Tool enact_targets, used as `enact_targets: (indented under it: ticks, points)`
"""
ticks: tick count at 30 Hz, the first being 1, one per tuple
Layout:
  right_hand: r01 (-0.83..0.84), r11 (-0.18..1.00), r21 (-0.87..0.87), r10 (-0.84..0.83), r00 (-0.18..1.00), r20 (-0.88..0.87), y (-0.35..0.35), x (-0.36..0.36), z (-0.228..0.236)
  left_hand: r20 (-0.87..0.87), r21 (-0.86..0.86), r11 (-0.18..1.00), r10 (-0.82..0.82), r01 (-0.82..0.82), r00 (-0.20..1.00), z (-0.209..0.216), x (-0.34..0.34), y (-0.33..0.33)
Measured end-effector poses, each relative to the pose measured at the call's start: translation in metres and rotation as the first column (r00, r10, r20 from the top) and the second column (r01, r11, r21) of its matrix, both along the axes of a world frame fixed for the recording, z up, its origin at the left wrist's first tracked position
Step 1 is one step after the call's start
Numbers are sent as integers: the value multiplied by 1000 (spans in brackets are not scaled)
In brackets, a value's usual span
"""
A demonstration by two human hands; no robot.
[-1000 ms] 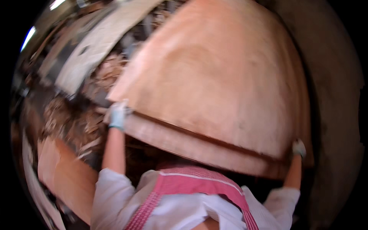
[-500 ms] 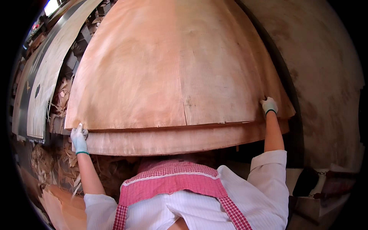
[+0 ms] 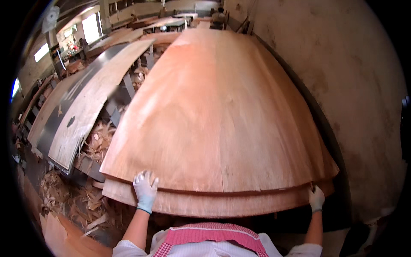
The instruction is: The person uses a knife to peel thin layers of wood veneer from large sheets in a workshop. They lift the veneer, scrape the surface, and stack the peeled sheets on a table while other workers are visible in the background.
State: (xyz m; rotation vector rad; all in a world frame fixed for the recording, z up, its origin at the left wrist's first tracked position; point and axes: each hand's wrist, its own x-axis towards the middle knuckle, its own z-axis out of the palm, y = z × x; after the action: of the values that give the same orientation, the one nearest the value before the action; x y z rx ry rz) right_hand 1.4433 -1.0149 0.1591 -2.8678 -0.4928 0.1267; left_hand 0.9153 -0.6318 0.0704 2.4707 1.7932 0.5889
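A broad reddish-tan wood veneer sheet (image 3: 184, 141) lies on top of a stack in front of me, with a lengthwise seam and a short split at its near edge. Below its front edge protrudes a paler lower sheet (image 3: 222, 206). My left hand (image 3: 145, 189), in a white glove with a green cuff, rests over the near edge left of the middle, fingers spread on the top sheet. At the near right corner, my gloved right hand (image 3: 316, 198) has its fingers closed on the edge of the top sheet. Its fingertips are partly hidden.
Long pale and dark boards (image 3: 85, 120) lie to the left. Veneer scraps (image 3: 97, 141) fill the gap beside the stack, with more on the floor. A bare wall (image 3: 338, 85) runs along the right. A person (image 3: 218, 16) is far off at the back.
My view has tipped up, showing the far end of the stack and the room. The left hand has shifted inward from the left corner along the edge; the right stays by the right corner.
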Motion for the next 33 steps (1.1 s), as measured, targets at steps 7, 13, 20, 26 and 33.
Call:
enact_targets:
  ticks: [7, 13, 20, 26, 33]
  points:
    - [394, 897, -198, -357, 913, 198, -192, 15, -24, 59, 100, 995, -22, 16, 998, -27, -3, -4]
    - [403, 905, -137, -332, 870, 365, -170, 58, 15, 17, 128, 991, 27, -29, 999, -33, -8, -9]
    - [308, 948, -86, -248, 879, 406, -141, 152, 39, 58, 159, 987, -4, -6, 998, -36, 7, -2]
    - [251, 965, -80, -196, 886, 421, -52, 150, 75, 10, 158, 987, 41, -42, 999, -40, -2, -5]
    - [209, 947, 243, -291, 880, 375, -18, 128, 74, 97, 68, 996, -63, 57, 993, -31, -5, 0]
